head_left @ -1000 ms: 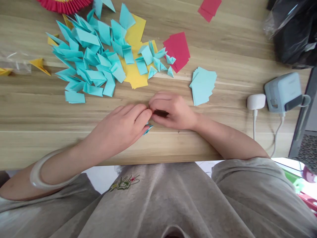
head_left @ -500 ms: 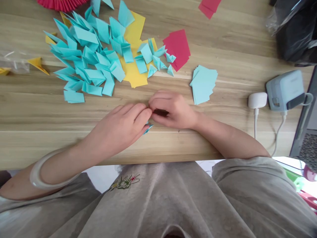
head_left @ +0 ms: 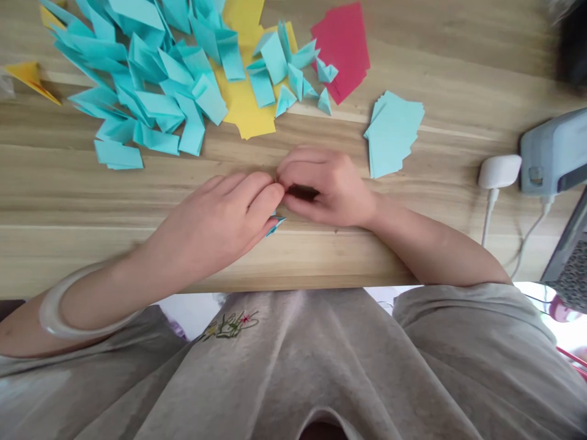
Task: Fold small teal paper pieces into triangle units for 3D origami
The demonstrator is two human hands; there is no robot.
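Observation:
My left hand (head_left: 229,214) is closed on a small piece of folded blue paper (head_left: 276,226), whose corner sticks out below the fingers. Most of that paper is hidden under the hand. My right hand (head_left: 328,186) is curled with thumb and fingers pinched, its fingertips meeting those of my left hand. What lies between the right fingertips is hidden. Beyond the hands lies a heap of folded blue paper pieces (head_left: 158,107). Several smaller blue folded triangles (head_left: 296,79) lie beside it, some on yellow paper sheets (head_left: 250,110).
Flat blue paper slips (head_left: 395,134) lie right of my hands, with red paper slips (head_left: 343,49) farther back. A yellow folded piece (head_left: 33,79) is at the far left. At the right stand a white charger (head_left: 499,171) and a pale blue device (head_left: 553,150) with cables. The wooden table's (head_left: 298,278) edge is near my body.
The view has shifted closer and lower, so the things on the table appear larger and spread outward. My hands keep nearly the same pose, fingertips still together over the blue paper.

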